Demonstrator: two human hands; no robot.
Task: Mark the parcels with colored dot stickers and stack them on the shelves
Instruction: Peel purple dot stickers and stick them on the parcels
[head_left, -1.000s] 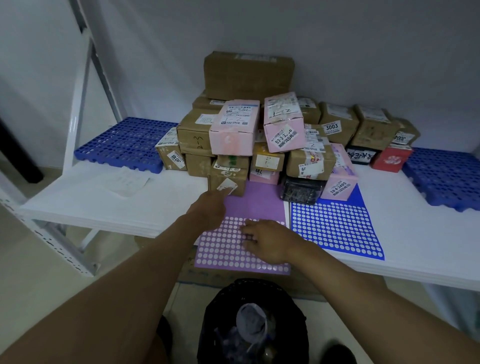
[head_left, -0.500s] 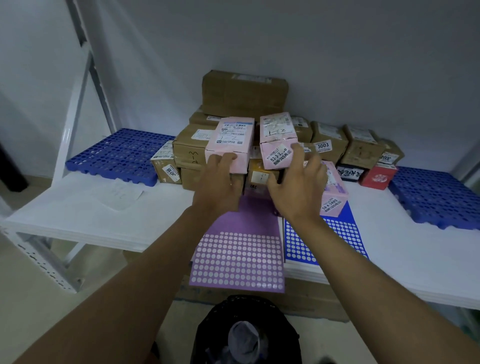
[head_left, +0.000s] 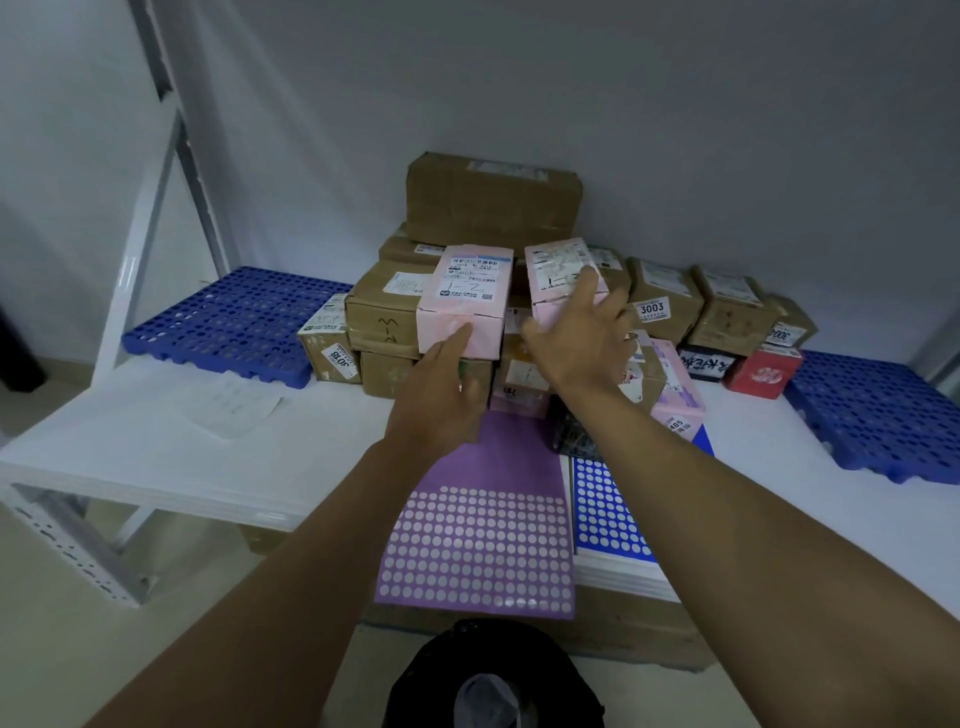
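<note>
Spanning the view, a white shelf board (head_left: 130, 441) carries a heap of parcels against the grey wall, with a blue perforated plastic pallet (head_left: 228, 322) at its left end and another blue perforated plastic pallet (head_left: 878, 410) at its right. Topmost on the heap sits a large brown cardboard box (head_left: 493, 197). Below it, side by side at the front, are two pink cardboard parcels with white labels. The left pink parcel (head_left: 467, 296) is touched on its front face by the left hand (head_left: 441, 395), index finger extended; whether the other fingers curl I cannot tell. The right pink parcel (head_left: 561, 275) is gripped by the right hand (head_left: 576, 338), fingers spread over its top, thumb against its front. Overhanging the shelf edge lies a purple sheet of pale dot stickers (head_left: 478, 551), with a blue sheet of white dot stickers (head_left: 608, 509) just beside it.
</note>
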